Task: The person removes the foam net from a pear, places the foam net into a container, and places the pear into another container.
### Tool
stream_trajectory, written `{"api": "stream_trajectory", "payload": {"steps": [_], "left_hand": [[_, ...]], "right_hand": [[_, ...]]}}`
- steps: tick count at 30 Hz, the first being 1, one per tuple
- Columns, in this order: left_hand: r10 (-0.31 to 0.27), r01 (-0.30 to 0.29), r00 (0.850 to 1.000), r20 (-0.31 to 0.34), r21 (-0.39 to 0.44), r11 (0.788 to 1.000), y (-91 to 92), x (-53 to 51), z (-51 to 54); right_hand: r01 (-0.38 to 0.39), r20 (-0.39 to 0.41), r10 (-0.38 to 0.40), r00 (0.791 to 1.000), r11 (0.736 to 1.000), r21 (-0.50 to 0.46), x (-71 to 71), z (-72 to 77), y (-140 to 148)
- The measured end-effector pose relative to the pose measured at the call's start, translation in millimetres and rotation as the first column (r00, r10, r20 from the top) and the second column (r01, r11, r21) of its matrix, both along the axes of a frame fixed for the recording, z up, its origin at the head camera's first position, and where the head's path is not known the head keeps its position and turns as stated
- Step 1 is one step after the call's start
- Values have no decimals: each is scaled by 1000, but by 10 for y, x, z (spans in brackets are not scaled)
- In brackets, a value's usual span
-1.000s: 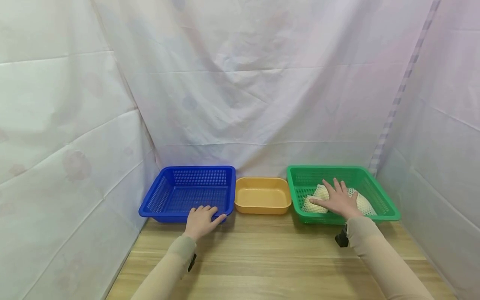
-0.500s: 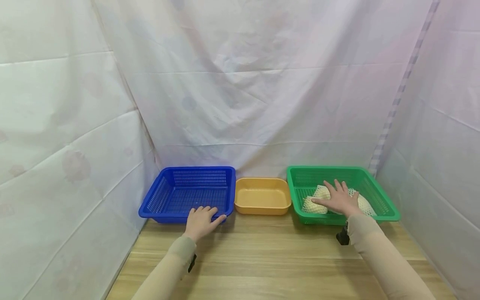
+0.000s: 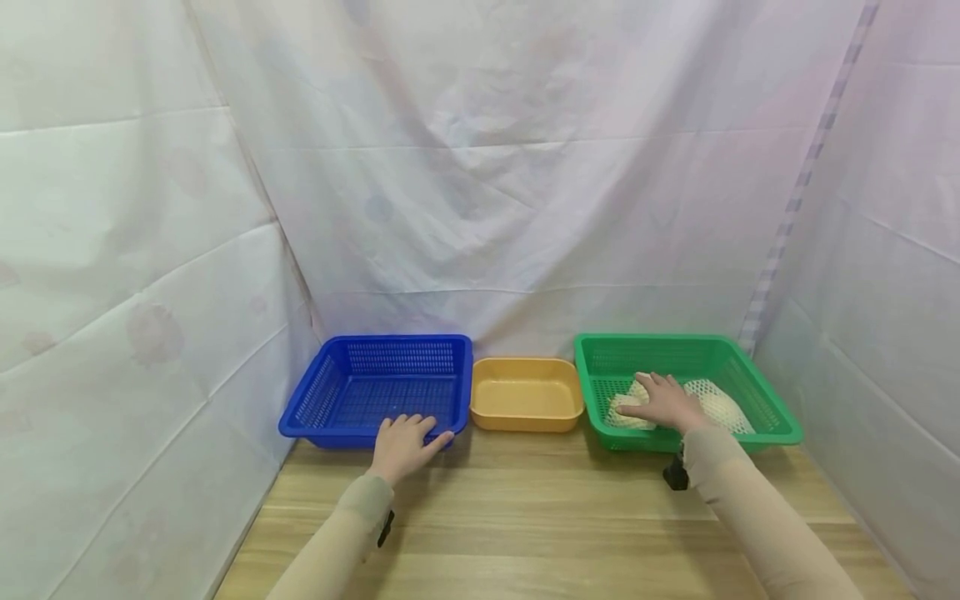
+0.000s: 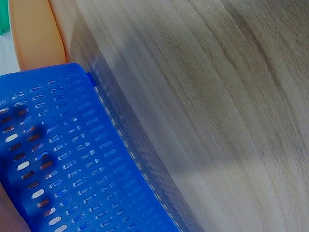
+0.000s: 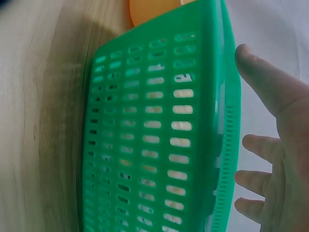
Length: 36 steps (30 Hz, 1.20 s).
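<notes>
My left hand (image 3: 401,450) rests at the front rim of a blue basket (image 3: 401,338), fingers loosely extended over its edge. Nothing shows in its grasp. In the left wrist view, the slotted wall of the blue basket (image 4: 72,145) fills the lower left. My right hand (image 3: 667,406) is over a green basket (image 3: 652,338), fingers and thumb spread. Beneath and beside it lie pale things in white foam netting (image 3: 723,410), partly covered by the hand; their kind is unclear. From the right wrist, the right hand (image 5: 289,121) appears with parted fingers, holding nothing visible.
A shallow orange-yellow tub (image 3: 527,422) stands between the two baskets. All three sit near the back of a wooden table (image 3: 540,525). White cloth (image 3: 480,208) hangs behind and along both sides.
My right hand has shifted slightly left and lower over the netted things, its fingers less widely spread. More of the netting on its right is uncovered. The left hand stays put.
</notes>
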<state>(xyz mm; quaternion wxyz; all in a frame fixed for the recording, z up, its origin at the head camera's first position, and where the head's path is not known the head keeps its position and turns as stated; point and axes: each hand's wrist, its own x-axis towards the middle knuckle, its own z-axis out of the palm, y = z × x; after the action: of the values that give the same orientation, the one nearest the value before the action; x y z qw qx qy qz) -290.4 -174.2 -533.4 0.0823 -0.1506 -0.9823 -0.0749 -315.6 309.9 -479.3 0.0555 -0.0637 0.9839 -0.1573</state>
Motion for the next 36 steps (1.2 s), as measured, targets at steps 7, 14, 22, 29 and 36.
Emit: {"api": "stream_trajectory", "payload": {"steps": [7,14,22,29,36], "left_hand": [[9,-9,1000,6,-3,1000,5,9,5],[6,-6,1000,11,-1,1000,10,26,18],[2,-2,1000,22,1,1000,18,34,36],[7,-7,1000,19,10,1000,17,19,25],[9,-9,1000,16,7,1000,15,18,26]], "right_hand": [[-38,52,38,998,999,-6,-32,-20,-102],[-32,112,38,993,998,-55,-70,-86,-145],[-40,126,47,991,998,-57,-102,-163,-146],[-48,132,53,990,998,-40,-153,-193,-140],[-63,116,67,991,997,-40,-157,-170,-150]]}}
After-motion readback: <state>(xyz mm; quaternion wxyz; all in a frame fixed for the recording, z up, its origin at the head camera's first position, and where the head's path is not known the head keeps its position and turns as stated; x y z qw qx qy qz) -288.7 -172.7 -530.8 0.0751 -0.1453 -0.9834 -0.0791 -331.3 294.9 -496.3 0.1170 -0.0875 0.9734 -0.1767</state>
